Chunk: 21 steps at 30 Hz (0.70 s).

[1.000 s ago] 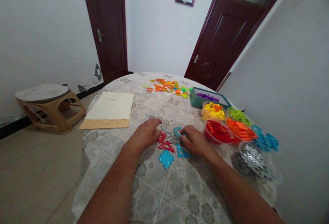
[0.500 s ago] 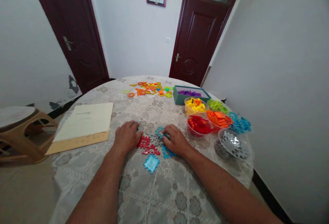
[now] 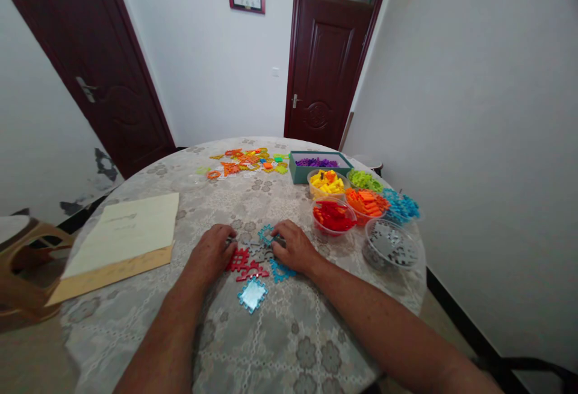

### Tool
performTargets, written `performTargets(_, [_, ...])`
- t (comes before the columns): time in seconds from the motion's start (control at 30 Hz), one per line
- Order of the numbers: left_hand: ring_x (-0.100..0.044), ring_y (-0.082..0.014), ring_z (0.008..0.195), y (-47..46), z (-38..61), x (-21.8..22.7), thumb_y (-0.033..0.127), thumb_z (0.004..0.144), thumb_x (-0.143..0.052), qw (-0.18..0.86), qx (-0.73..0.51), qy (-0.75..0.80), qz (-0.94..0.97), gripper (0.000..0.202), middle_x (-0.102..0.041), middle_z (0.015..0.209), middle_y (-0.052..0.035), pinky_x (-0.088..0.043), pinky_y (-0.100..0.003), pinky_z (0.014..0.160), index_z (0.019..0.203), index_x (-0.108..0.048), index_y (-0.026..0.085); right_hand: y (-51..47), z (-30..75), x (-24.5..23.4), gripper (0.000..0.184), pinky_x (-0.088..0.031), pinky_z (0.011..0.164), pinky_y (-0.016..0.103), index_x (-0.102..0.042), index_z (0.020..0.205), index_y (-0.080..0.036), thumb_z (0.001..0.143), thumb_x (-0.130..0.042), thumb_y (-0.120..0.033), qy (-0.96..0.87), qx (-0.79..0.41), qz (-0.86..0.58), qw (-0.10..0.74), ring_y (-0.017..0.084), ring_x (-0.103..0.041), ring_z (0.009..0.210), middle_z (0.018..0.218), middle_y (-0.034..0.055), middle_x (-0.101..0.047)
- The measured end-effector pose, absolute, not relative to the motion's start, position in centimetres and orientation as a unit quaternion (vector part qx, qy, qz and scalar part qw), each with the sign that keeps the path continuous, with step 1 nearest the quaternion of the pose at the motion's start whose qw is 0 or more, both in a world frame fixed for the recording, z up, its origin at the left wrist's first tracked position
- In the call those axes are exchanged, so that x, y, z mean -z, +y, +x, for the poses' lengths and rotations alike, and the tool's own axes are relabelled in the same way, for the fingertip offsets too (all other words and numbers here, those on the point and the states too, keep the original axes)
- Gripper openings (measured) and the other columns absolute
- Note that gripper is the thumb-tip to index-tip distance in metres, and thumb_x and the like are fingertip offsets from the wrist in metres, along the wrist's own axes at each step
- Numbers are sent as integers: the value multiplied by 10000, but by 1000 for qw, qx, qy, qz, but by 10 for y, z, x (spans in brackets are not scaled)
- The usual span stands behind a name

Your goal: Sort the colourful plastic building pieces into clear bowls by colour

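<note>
Tile, blue and square, lies on the near side. Beyond it, grey pieces lie between left hand and right hand, closer to the right. Both hands curl inward; grip cannot be told.

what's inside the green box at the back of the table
Purple pieces show inside the green box. Whatever lies beneath them, or low behind its near side, is covered.

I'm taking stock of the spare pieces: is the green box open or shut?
Open: the green box has no lid over its top, and purple pieces show inside.
</note>
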State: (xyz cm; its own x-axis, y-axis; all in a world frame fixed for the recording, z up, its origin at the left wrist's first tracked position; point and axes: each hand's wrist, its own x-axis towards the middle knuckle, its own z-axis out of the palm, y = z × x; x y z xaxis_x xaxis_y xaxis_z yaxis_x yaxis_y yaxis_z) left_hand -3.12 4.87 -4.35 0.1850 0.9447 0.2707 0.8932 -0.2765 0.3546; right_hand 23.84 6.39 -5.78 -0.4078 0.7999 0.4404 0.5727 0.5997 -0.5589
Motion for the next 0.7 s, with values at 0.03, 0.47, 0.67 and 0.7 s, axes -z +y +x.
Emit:
performTargets(0.03, [-639,-258,1102,49,-32,45,258,870,-547,62,-241,594,765,179,-656,1124,-88,-508,-402,1045,1019,-641,226,63,238,57,255,-492,1005,361,-658,1074,-208,837,-652,-116,-819,-166,-421,353,221,-616,1084,1098,72,-669])
performTargets(0.47, [-693,-194,1038,36,-14,36,155,815,-541,176,-365,628,665,566,-699,1200,-80,-566,-393,1022,1368,-642,218,60,243,56,501,-540,950,367,-608,1341,-195,843,-618,-142,-794,-204,-432,376,199,-651,966,1186,95,-645])
performTargets(0.67, [-701,-195,1025,33,-11,23,251,858,-547,186,-422,609,645,500,-734,1119,-60,-556,-377,1004,1341,-666,199,61,242,59,515,-541,940,355,-601,1343,-194,834,-616,-119,-794,-199,-425,388,190,-640,944,1167,85,-629])
performTargets(0.7, [-704,-202,1031,33,-13,22,276,863,-556,182,-432,608,641,492,-735,1116,-58,-558,-380,1002,1336,-668,196,61,242,60,521,-541,942,353,-599,1344,-197,831,-615,-112,-793,-198,-425,389,189,-638,944,1168,83,-628])
